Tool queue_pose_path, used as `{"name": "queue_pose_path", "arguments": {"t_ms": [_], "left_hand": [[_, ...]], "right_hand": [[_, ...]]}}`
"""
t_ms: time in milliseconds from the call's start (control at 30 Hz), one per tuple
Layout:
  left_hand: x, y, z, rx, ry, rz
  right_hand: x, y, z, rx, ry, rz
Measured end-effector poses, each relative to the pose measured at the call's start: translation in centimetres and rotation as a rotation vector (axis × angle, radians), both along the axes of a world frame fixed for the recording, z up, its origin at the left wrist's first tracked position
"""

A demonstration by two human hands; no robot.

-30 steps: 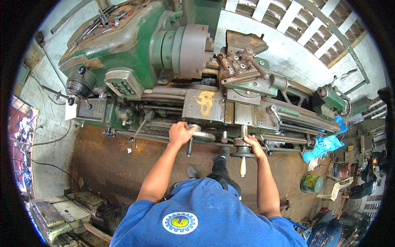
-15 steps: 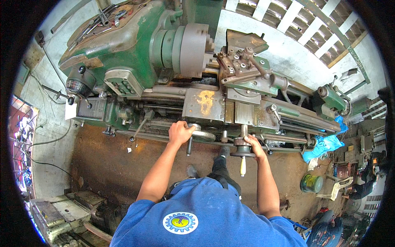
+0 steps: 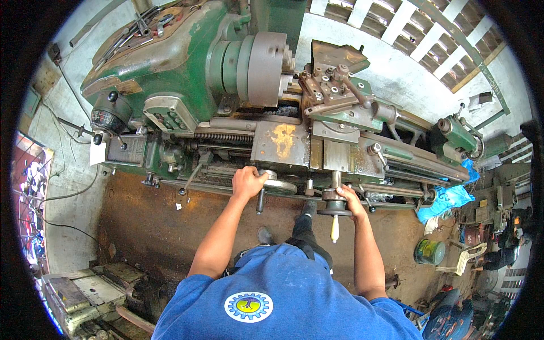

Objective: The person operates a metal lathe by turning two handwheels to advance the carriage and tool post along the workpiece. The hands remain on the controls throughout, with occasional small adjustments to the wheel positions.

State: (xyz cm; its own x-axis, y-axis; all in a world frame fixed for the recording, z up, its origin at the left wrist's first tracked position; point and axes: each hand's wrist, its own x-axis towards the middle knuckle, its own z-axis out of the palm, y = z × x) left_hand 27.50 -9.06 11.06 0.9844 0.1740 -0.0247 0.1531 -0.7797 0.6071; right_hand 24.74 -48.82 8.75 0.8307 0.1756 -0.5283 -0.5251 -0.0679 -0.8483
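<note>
A large green metal lathe stretches across the view in front of me. My left hand is closed on the rim of the carriage handwheel, whose dark handle hangs down beside the fingers. With the thumb near the graduated collar, my right hand grips the cross-slide handwheel; its cream handle points toward me. Behind my hands, the saddle carries a worn yellow patch. A tool post sits on the slide, just right of the grey chuck. No workpiece can be made out in the jaws.
Wrenches and other tools lie on the headstock. The tailstock stands at the bed's right end, near blue plastic sheeting. A green bucket and a pale chair are at right. Another machine stands lower left; people are at far right.
</note>
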Motion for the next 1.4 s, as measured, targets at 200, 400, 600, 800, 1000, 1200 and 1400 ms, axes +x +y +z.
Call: {"name": "queue_pose_path", "arguments": {"t_ms": [200, 400, 600, 800, 1000, 1200, 1400], "left_hand": [[-0.1, 0.0, 0.0, -0.016, 0.018, 0.012], [0.1, 0.1, -0.2, -0.013, 0.033, 0.020], [0.0, 0.2, -0.2, -0.029, 0.010, 0.008], [0.3, 0.4, 0.0, -0.021, 0.149, -0.002], [0.2, 0.4, -0.1, -0.042, 0.117, 0.011], [0.1, 0.5, -0.3, -0.051, 0.077, 0.016], [0.1, 0.6, -0.5, -0.058, 0.025, 0.009]], "right_hand": [[-0.4, 0.1, -0.1, -0.042, 0.015, -0.105], [0.0, -0.2, -0.7, 0.013, 0.000, -0.012], [-0.1, -0.1, -1.9, -0.050, -0.067, -0.117], [-0.1, 0.6, 1.0, -0.017, 0.002, -0.025], [-1.1, 1.7, 3.8, -0.071, -0.006, -0.075], [-0.3, 0.8, 0.7, -0.030, 0.016, -0.072], [0.0, 0.3, 0.3, 0.011, 0.006, -0.023]]}}
